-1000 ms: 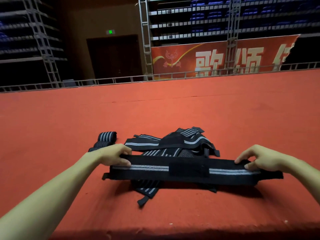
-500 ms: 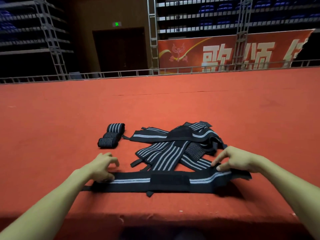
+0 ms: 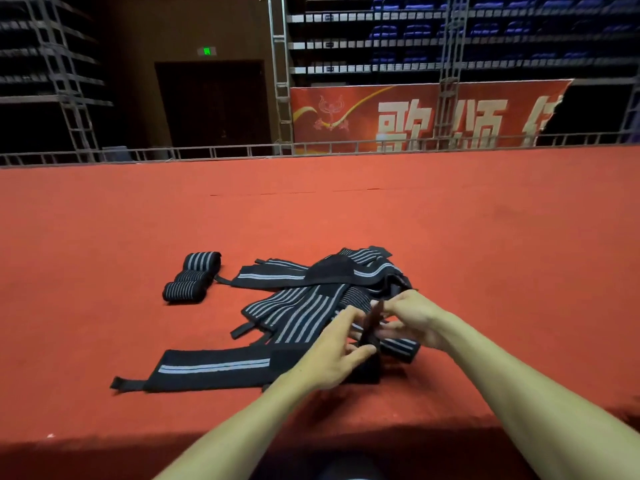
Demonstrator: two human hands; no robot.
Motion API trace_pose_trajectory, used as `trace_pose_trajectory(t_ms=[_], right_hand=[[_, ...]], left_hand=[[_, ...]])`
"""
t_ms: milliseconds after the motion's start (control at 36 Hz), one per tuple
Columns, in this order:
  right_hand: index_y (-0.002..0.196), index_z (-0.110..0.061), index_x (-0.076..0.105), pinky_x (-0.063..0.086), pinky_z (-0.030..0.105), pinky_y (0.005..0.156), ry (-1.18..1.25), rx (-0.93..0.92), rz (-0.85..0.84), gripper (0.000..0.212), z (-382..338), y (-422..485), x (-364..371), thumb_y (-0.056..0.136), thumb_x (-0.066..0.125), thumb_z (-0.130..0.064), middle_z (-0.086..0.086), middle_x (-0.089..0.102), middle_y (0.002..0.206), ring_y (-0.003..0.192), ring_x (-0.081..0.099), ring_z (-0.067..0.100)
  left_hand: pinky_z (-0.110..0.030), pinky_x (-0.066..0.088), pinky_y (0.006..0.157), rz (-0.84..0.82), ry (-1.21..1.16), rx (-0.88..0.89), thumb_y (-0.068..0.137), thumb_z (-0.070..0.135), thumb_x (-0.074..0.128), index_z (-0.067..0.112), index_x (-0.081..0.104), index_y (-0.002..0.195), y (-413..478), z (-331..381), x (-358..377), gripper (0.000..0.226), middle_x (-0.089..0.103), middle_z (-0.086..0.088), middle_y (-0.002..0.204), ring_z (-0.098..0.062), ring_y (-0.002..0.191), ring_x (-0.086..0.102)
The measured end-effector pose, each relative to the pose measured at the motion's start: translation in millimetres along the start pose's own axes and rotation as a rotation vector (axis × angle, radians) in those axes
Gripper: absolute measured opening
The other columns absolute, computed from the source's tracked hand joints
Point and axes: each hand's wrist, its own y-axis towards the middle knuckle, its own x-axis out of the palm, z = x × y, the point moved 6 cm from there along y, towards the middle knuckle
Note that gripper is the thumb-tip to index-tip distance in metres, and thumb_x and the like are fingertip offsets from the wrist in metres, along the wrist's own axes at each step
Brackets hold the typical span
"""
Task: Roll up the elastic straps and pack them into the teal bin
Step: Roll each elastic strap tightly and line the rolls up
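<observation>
Strap [image 3: 214, 368]: flat on the red mat [image 3: 104, 237], right end folded up.
Left hand [image 3: 329, 351]: fingers pinch that end.
Right hand [image 3: 415, 317]: fingers pinch it too.
Rolled straps [image 3: 194, 277]: left of the pile [image 3: 311, 289].

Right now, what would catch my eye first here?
Two bare hands meet in the near middle: the left hand and right hand pinch the raised right end of a long black strap that lies on the red carpet. Just behind them lies a tangled pile of striped straps, with a few rolled straps to its left.
</observation>
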Motion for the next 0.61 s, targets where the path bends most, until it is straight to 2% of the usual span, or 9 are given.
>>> trace_pose_trajectory(t_ms=[56,111,167,222,306,389,444,500,611], right_hand=[[0.103,0.008,0.063,0.061,0.026,0.059,0.083,0.016,0.043,0.027,1.7,1.4,3.4,0.097,0.062,-0.018,0.014,0.06,0.104,0.076,0.068,0.026],[0.108,0.007,0.06,0.06,0.024,0.057,0.171,0.022,0.053,0.027,3.0,3.8,8.2,0.099,0.06,-0.018,0.013,0.056,0.105,0.081,0.065,0.025],[0.108,0.003,0.062,0.059,0.024,0.058,0.22,0.025,0.028,0.02,3.6,5.1,14.7,0.099,0.058,-0.015,0.011,0.057,0.101,0.075,0.066,0.023],[0.103,-0.005,0.065,0.057,0.024,0.055,0.168,-0.002,0.014,0.011,3.4,4.7,20.4,0.098,0.058,-0.011,0.007,0.056,0.09,0.06,0.062,0.019],[0.108,-0.011,0.063,0.042,0.022,0.046,-0.011,-0.161,0.076,0.015,-1.1,5.1,21.0,0.094,0.062,-0.006,0.003,0.056,0.083,0.053,0.049,0.014],[0.096,-0.026,0.057,0.04,0.021,0.055,-0.217,-0.433,0.111,0.027,-14.3,2.5,23.6,0.085,0.07,-0.005,-0.001,0.056,0.079,0.064,0.048,0.01],[0.083,-0.03,0.056,0.04,0.026,0.064,-0.379,-0.588,0.096,0.03,-24.6,-2.2,30.1,0.079,0.073,-0.007,-0.006,0.054,0.074,0.066,0.045,0.008],[0.08,-0.031,0.06,0.042,0.033,0.068,-0.48,-0.669,0.052,0.026,-32.3,-6.5,37.6,0.076,0.074,-0.01,-0.003,0.057,0.073,0.068,0.046,0.01],[0.088,-0.031,0.068,0.046,0.033,0.071,-0.514,-0.713,-0.068,0.026,-46.6,-11.0,44.9,0.077,0.078,-0.011,-0.012,0.066,0.085,0.072,0.054,0.013]], left_hand=[[-0.026,0.055,0.086,0.076,0.001,-0.023,0.094,0.005,0.06,0.032,0.044,0.112,-0.5,-3.8,-6.5,0.036,0.06,0.008,0.109,-0.005,0.097,0.064],[-0.026,0.054,0.087,0.152,0.017,-0.049,0.094,0.002,0.058,0.034,0.041,0.108,-1.8,-8.6,-14.5,0.039,0.061,0.006,0.106,-0.006,0.093,0.065],[-0.019,0.051,0.084,0.236,0.033,-0.07,0.092,-0.001,0.058,0.03,0.037,0.102,-3.5,-12.0,-23.6,0.039,0.059,0.0,0.101,-0.002,0.083,0.062],[-0.016,0.047,0.077,0.307,0.025,-0.09,0.091,-0.005,0.057,0.025,0.035,0.098,-5.1,-15.9,-31.1,0.038,0.053,-0.001,0.093,-0.001,0.072,0.055],[-0.014,0.041,0.066,0.408,-0.012,-0.119,0.091,-0.009,0.056,0.024,0.032,0.094,-8.1,-21.5,-42.6,0.04,0.037,0.005,0.083,-0.002,0.06,0.042],[-0.015,0.037,0.059,0.497,-0.119,-0.154,0.092,-0.008,0.056,0.023,0.033,0.095,-9.3,-25.1,-56.0,0.038,0.04,0.004,0.079,0.0,0.054,0.043],[-0.02,0.039,0.058,0.518,-0.186,-0.157,0.092,-0.008,0.055,0.02,0.037,0.094,-8.7,-22.3,-64.9,0.033,0.048,-0.004,0.08,-0.003,0.055,0.045],[-0.022,0.038,0.056,0.508,-0.192,-0.124,0.091,-0.011,0.056,0.014,0.043,0.089,-6.3,-17.1,-72.4,0.028,0.049,-0.008,0.079,-0.008,0.059,0.045],[-0.015,0.046,0.08,0.506,-0.11,-0.083,0.088,-0.011,0.059,0.016,0.057,0.086,-1.1,-7.7,-89.8,0.027,0.061,0.006,0.087,-0.002,0.083,0.06]])
